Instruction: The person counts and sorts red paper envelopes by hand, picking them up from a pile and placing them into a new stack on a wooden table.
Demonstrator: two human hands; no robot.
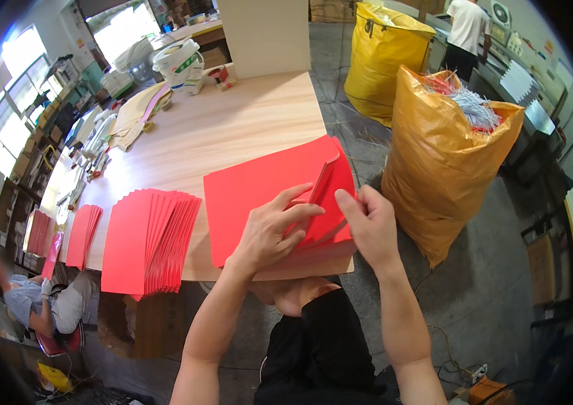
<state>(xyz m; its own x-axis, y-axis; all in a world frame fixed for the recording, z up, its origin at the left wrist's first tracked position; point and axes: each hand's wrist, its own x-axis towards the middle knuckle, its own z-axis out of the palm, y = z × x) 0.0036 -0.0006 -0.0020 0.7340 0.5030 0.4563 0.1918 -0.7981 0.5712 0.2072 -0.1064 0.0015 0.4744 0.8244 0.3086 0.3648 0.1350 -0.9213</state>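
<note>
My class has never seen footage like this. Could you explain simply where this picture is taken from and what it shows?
There is no machine here, just a person's two bare hands. A wide fisheye camera worn on their head looks down, so straight edges bend near the rim. The left hand is over a stack of red sheets, beside a raised red edge; the right hand is at the stack's right side. How firmly either grips is hard to tell. Further left on the wooden table are a fanned red pile and a narrower red pile; a white bucket stands farther back.
</note>
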